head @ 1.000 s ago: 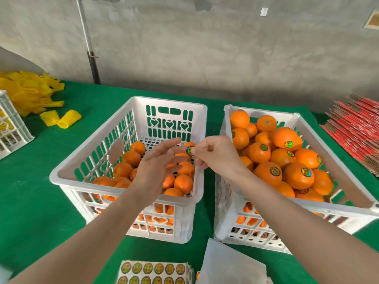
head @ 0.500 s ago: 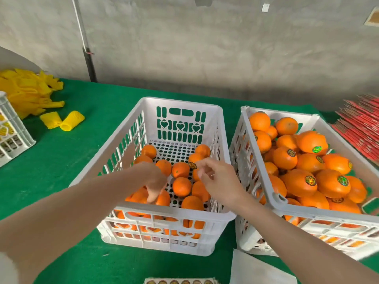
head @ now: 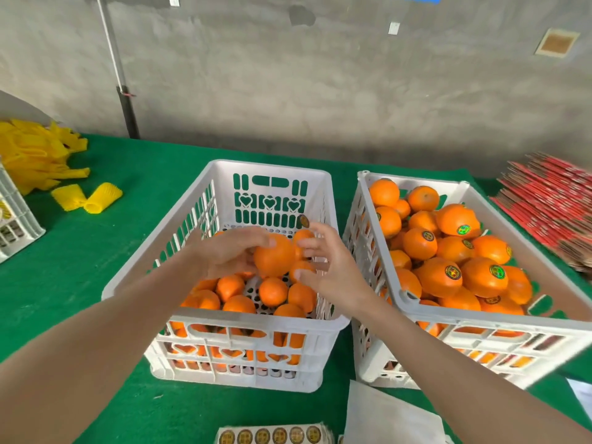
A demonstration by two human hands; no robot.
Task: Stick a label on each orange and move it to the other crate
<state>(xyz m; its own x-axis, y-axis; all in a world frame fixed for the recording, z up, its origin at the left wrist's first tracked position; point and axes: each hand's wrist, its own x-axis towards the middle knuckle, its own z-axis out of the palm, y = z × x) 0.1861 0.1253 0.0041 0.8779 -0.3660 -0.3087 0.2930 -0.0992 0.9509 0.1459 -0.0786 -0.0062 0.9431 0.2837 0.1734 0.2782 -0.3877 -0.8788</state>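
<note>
Item 1, near edge of the bench (head: 96, 251), green-covered: label sheet (head: 272, 435), one row of round stickers showing. White paper (head: 384, 418) just to its right.

Item 2, near-centre: left crate (head: 224, 318), white and slotted, holding unlabelled oranges (head: 272, 291) in a shallow layer with bare floor toward its far wall.

Item 3, above the left crate: held orange (head: 274, 256), the fruit now in work. The left hand (head: 230, 251) grips it, fingers and thumb curled round its left side. No sticker shows on the face turned to the camera.

Item 4, touching the fruit's right side: right hand (head: 336, 274), fingers spread apart and fairly straight. A loose label (head: 304, 221) appears to cling to the raised index fingertip rather than being pinched.

Item 5, near-right: right crate (head: 480, 318), just beside the left one, heaped with labelled oranges (head: 442, 277).

Item 6, far-left corner: yellow foam sleeves (head: 86, 198); a third crate (head: 16, 213) at the left edge. Far right: red stack (head: 551, 200), blurred.

Handling note, as a judgement: the step in hand is sticking. Keep the fruit steady in the left hand with a smooth, bare patch facing up. Bring the index tip down flat and press the label from centre to rim so it lies without creases, then slide the finger off sideways so the sticker stays down. Carry the orange over to the right crate and set it gently on the heap, which is high enough for fruit to roll.
</note>
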